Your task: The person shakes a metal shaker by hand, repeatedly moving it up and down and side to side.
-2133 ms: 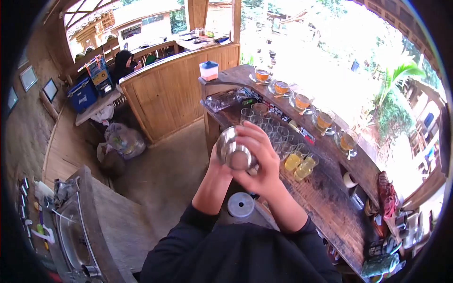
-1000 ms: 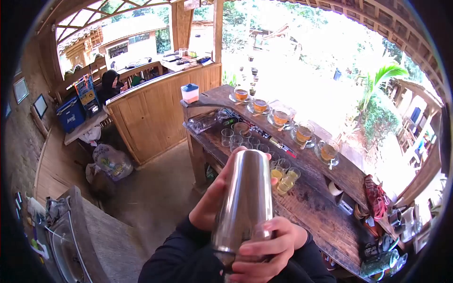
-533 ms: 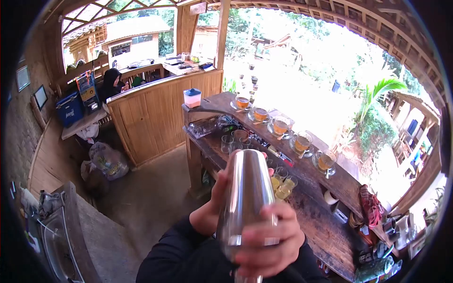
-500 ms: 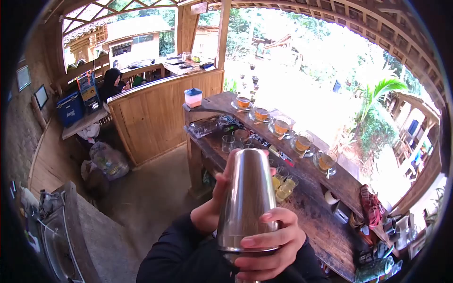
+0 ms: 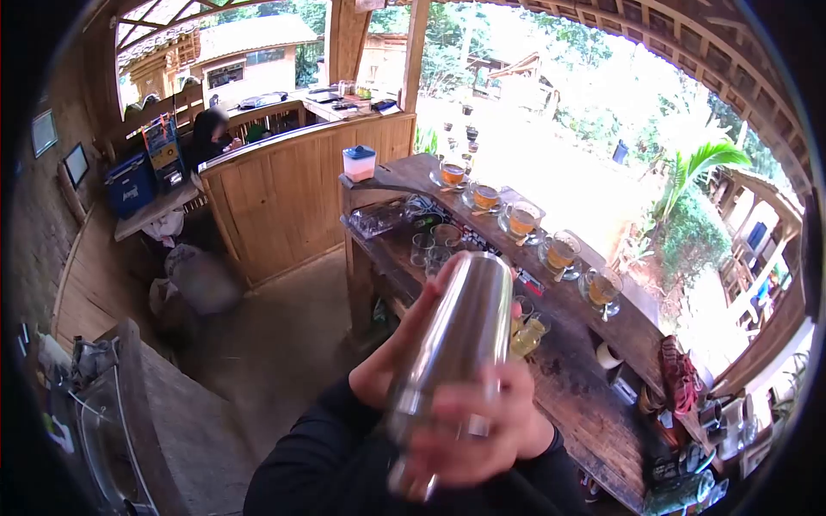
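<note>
Here both hands [image 5: 469, 430] grip tilted steel shaker [image 5: 456, 340] above wooden counter [image 5: 585, 396].

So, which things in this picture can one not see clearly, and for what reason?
Head view, the only one:
- Right hand and the lower end of the metal shaker: motion blur; the lower end cannot be made out.
- Shaker contents: hidden by the steel wall.
- Left hand: mostly behind the shaker.
- Small glasses on the wooden counter: partly hidden by the shaker.
- Seated person: too small and blurred.
</note>
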`<state>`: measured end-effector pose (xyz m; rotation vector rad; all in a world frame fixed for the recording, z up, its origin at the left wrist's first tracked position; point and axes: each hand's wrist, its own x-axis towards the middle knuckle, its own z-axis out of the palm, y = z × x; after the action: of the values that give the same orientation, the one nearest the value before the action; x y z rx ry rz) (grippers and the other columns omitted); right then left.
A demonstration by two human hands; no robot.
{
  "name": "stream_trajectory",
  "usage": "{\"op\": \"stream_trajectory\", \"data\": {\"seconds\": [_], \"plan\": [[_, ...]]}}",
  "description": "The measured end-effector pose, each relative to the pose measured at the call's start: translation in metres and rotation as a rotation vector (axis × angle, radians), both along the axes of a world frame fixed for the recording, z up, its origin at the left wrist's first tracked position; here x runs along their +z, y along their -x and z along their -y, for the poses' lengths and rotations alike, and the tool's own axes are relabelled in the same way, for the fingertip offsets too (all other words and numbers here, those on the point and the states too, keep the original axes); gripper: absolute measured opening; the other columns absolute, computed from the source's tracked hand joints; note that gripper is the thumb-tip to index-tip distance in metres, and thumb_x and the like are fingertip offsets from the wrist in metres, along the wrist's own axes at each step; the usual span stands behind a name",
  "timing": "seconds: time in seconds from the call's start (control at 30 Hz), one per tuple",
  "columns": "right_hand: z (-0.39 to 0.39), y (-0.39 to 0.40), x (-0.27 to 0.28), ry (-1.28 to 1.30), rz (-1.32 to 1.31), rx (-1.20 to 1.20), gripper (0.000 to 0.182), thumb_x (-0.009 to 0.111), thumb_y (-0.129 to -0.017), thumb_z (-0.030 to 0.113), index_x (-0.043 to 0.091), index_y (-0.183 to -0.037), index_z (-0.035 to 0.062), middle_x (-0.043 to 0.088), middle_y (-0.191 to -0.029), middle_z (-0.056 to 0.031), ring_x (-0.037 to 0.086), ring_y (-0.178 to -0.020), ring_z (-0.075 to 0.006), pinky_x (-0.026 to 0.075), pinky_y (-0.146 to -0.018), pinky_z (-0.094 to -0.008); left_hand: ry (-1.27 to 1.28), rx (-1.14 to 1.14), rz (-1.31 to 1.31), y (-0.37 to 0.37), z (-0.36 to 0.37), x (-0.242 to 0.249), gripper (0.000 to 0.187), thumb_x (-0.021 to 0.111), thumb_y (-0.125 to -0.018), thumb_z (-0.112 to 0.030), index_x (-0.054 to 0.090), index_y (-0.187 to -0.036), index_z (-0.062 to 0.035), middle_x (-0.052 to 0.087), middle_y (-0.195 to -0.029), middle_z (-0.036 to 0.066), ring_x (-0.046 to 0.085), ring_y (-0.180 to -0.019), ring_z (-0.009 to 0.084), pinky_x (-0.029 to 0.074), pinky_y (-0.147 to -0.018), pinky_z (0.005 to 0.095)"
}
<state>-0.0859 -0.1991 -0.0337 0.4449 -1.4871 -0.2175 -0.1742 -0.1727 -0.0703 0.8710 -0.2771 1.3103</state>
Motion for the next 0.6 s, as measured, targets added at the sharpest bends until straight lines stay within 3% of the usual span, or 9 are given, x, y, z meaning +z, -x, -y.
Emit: {"op": "stream_trajectory", "data": {"seconds": [0.03, 0.07, 0.1, 0.13, 0.17, 0.2, 0.33, 0.47, 0.6], "plan": [[-0.005, -0.027, 0.016, 0.148, 0.339, -0.286, 0.021, 0.072, -0.068, 0.021, 0.064, -0.088, 0.0207, 0.066, -0.093, 0.0013, 0.065, -0.093, -0.0192, 0.046, -0.082, -0.0378, -0.019, -0.073, 0.235, -0.011, -0.018, -0.013, 0.062, 0.048, -0.09, -0.052, 0.038, -0.136, -0.0097, 0.045, -0.134, 0.011, 0.048, -0.12, 0.0272, 0.047, -0.093, 0.0411], [-0.03, -0.014, -0.006, 0.508, 0.422, -0.236, 0.028, 0.074, -0.068, 0.023, 0.064, -0.093, 0.0162, 0.065, -0.097, -0.0047, 0.063, -0.096, -0.0248, 0.047, -0.081, -0.0395, -0.034, -0.143, 0.47, -0.025, -0.04, -0.032, 0.057, 0.048, -0.092, -0.048, 0.04, -0.134, -0.0103, 0.045, -0.133, 0.01, 0.049, -0.119, 0.0256, 0.046, -0.095, 0.0403], [-0.062, -0.002, -0.007, 0.469, 0.337, -0.139, 0.038, 0.076, -0.065, 0.024, 0.063, -0.099, 0.0111, 0.063, -0.102, -0.0099, 0.06, -0.097, -0.0308, 0.047, -0.08, -0.0417, -0.051, -0.212, 0.703, -0.035, -0.06, -0.049, 0.052, 0.048, -0.093, -0.044, 0.041, -0.133, -0.0109, 0.046, -0.132, 0.008, 0.049, -0.118, 0.0241, 0.044, -0.097, 0.0394], [-0.071, 0.014, -0.016, 0.783, 0.248, -0.069, 0.044, 0.075, -0.065, 0.026, 0.062, -0.103, 0.0082, 0.061, -0.106, -0.0125, 0.058, -0.1, -0.0348, 0.046, -0.08, -0.0439, -0.07, -0.279, 0.935, -0.035, -0.073, -0.061, 0.047, 0.048, -0.094, -0.04, 0.042, -0.131, -0.0115, 0.046, -0.132, 0.007, 0.05, -0.117, 0.0225, 0.042, -0.099, 0.0386], [-0.065, 0.013, -0.019, 0.793, 0.234, -0.071, 0.044, 0.075, -0.065, 0.026, 0.062, -0.103, 0.0082, 0.061, -0.106, -0.0125, 0.058, -0.1, -0.0348, 0.046, -0.08, -0.0439, 0.548, -0.042, 0.267, 0.011, -0.068, -0.062, 0.04, 0.048, -0.095, -0.035, 0.045, -0.127, -0.0118, 0.048, -0.128, 0.006, 0.049, -0.118, 0.0198, 0.039, -0.102, 0.036], [-0.058, 0.008, -0.019, 0.778, 0.264, -0.113, 0.044, 0.074, -0.065, 0.027, 0.062, -0.103, 0.0081, 0.062, -0.107, -0.0122, 0.058, -0.1, -0.0349, 0.046, -0.08, -0.0441, 0.548, -0.052, 0.254, 0.02, -0.062, -0.06, 0.04, 0.048, -0.095, -0.035, 0.045, -0.127, -0.0118, 0.048, -0.128, 0.006, 0.049, -0.118, 0.0198, 0.039, -0.102, 0.036], [-0.016, -0.021, 0.0, 0.517, 0.44, -0.162, 0.041, 0.073, -0.067, 0.027, 0.062, -0.102, 0.0103, 0.062, -0.108, -0.009, 0.057, -0.104, -0.0334, 0.045, -0.084, -0.047, 0.4, -0.522, 0.294, 0.019, -0.023, -0.048, 0.06, 0.051, -0.091, -0.046, 0.036, -0.135, -0.008, 0.043, -0.133, 0.015, 0.048, -0.119, 0.0292, 0.042, -0.099, 0.0399], [0.011, -0.023, -0.002, -0.141, 0.276, 0.009, 0.025, 0.068, -0.075, 0.022, 0.063, -0.099, 0.0221, 0.064, -0.109, 0.0037, 0.06, -0.107, -0.0248, 0.036, -0.099, -0.0452, -0.067, -0.032, 0.2, 0.014, -0.003, -0.036, 0.069, 0.048, -0.088, -0.058, 0.038, -0.133, -0.0062, 0.042, -0.131, 0.022, 0.052, -0.112, 0.0366, 0.05, -0.086, 0.0473], [-0.049, 0.004, -0.03, 0.52, 0.435, -0.078, 0.039, 0.072, -0.068, 0.026, 0.063, -0.102, 0.0105, 0.061, -0.113, -0.0101, 0.056, -0.109, -0.0328, 0.042, -0.093, -0.0465, 0.237, -0.522, 0.454, 0.033, -0.03, -0.063, 0.054, 0.044, -0.092, -0.049, 0.049, -0.121, -0.0037, 0.054, -0.118, 0.019, 0.058, -0.103, 0.0285, 0.052, -0.082, 0.0389]]}}
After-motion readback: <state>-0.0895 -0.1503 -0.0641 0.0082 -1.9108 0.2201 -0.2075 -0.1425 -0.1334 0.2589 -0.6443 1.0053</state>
